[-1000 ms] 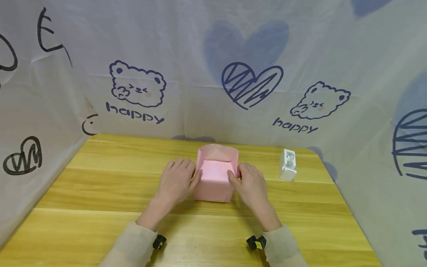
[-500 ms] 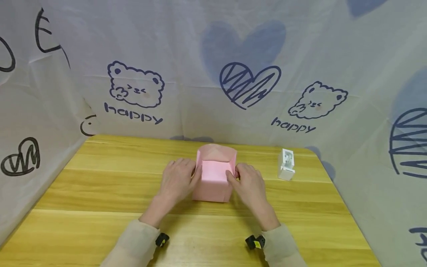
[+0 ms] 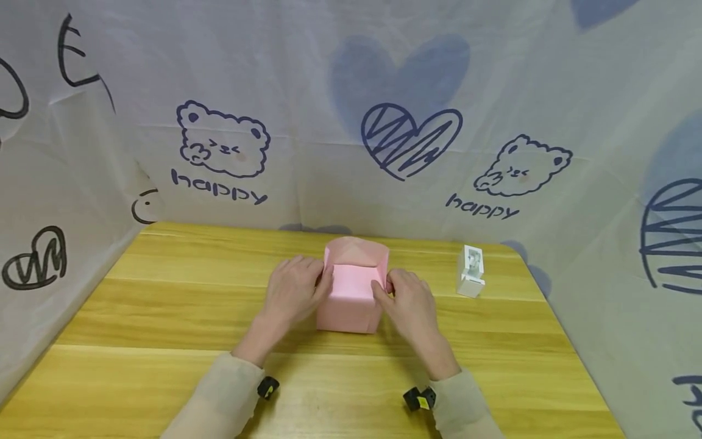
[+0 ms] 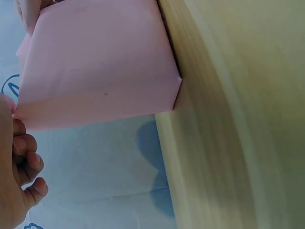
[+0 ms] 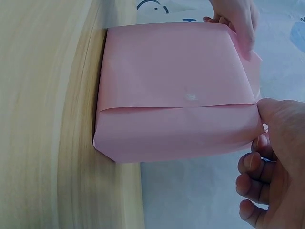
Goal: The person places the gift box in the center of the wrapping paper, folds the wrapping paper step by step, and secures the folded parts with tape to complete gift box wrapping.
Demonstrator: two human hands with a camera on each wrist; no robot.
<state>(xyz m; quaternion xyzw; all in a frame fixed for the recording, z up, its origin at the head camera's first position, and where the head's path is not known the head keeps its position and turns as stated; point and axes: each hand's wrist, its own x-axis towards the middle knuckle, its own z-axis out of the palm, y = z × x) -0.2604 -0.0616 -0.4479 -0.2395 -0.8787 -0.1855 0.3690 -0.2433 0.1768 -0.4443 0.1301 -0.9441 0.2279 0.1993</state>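
A pink paper box (image 3: 352,311) stands on the wooden table, a curved flap raised along its far side. My left hand (image 3: 293,289) pinches the left upper edge between thumb and fingers. On the opposite edge, my right hand (image 3: 408,302) does the same. In the right wrist view, thumb and forefinger meet at the top corner of the box (image 5: 176,71), the other fingers curled below it; a seam runs along that side. The left wrist view shows the plain side of the box (image 4: 100,62) and the curled fingers of the left hand (image 4: 14,167) at its top edge.
A small white box with a clear window (image 3: 471,271) stands to the right on the wooden table (image 3: 181,317). A white cloth (image 3: 307,79) printed with bears and hearts hangs behind the table and at both sides. A small black camera sits at each wrist.
My left hand has shifted slightly along the box edge and its forearm has moved a little inward. The right hand keeps its hold, and the box stays in place.
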